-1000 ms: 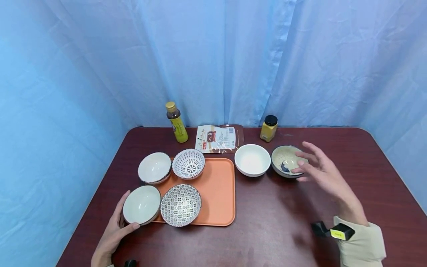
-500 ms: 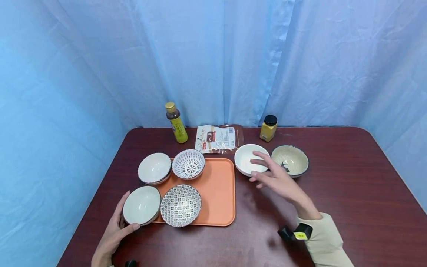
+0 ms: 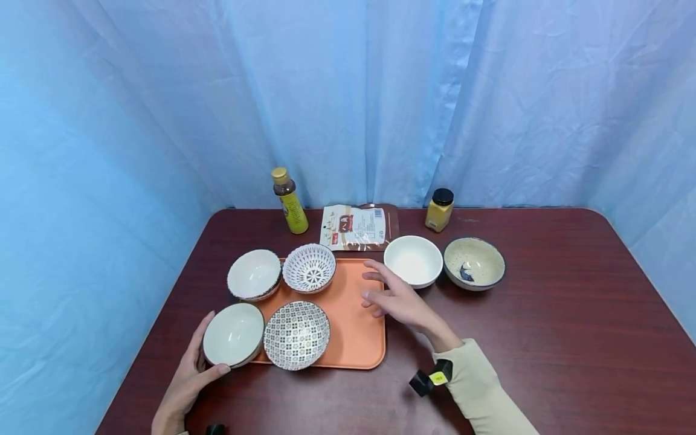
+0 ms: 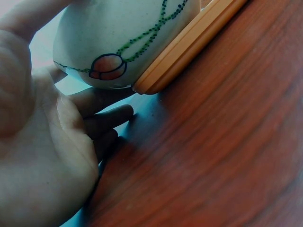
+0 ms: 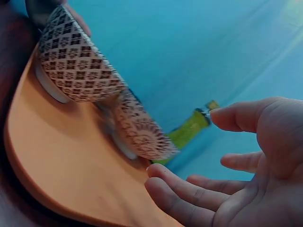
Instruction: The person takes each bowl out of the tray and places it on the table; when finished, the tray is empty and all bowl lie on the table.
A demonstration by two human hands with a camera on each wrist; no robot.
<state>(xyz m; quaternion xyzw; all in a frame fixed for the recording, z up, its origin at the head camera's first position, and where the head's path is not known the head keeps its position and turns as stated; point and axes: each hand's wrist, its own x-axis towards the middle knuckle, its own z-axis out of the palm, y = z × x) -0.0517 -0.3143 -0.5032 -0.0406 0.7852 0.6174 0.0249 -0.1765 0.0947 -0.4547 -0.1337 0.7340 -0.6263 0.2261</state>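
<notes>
My left hand (image 3: pixel 187 374) grips a pale bowl (image 3: pixel 234 334) at the near left, thumb at its front and fingers along its left side. The left wrist view shows a painted bud and green vine on this bowl's outside (image 4: pixel 108 66), which sits at the edge of the orange tray (image 3: pixel 356 338). My right hand (image 3: pixel 399 300) hovers over the tray's right part, fingers spread and holding nothing. On the tray stand a bowl with a small tile pattern (image 3: pixel 296 335) and a bowl with a radial pattern (image 3: pixel 309 269). Behind the left hand's bowl is a white bowl (image 3: pixel 254 275).
Right of the tray are a plain white bowl (image 3: pixel 413 261) and a speckled beige bowl with a blue motif (image 3: pixel 475 263). At the back stand a yellow-labelled bottle (image 3: pixel 290 205), a flat food packet (image 3: pixel 356 227) and a black-lidded jar (image 3: pixel 439 211). Blue curtains surround the table.
My right hand has moved left from the beige bowl, past the plain white bowl, to over the tray. The left hand stays on its bowl.
</notes>
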